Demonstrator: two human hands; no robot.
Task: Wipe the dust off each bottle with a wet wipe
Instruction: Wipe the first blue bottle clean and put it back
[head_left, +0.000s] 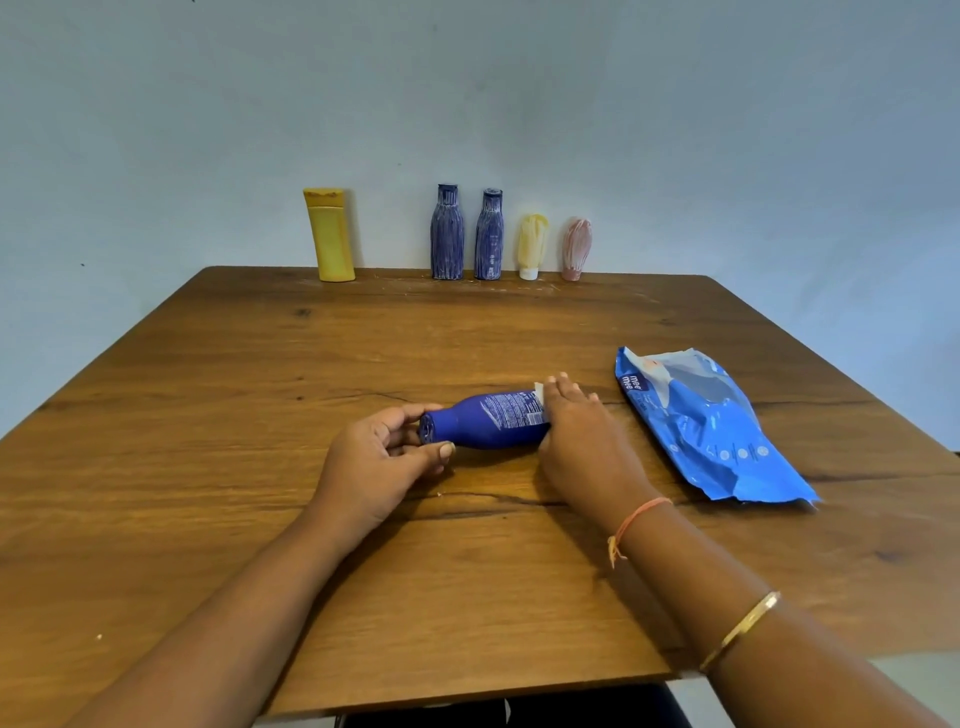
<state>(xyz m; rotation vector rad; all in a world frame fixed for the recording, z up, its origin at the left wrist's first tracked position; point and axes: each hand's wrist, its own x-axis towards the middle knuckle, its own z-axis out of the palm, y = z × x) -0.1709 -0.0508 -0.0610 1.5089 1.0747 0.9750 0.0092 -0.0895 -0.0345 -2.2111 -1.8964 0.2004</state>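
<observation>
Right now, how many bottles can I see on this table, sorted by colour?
Blue: 3, the lying blue bottle held by the left hand and right hand, plus two dusty blue bottles standing at the back.
Yellow: 2, a tall yellow bottle and a small yellow tube.
Pink: 1, a pink tube.
Total: 6.

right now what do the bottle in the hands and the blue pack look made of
Bottle: probably plastic, smooth and evenly blue with a soft sheen. Pack: thin glossy plastic film, judging by its crinkles and bright highlights.
</observation>
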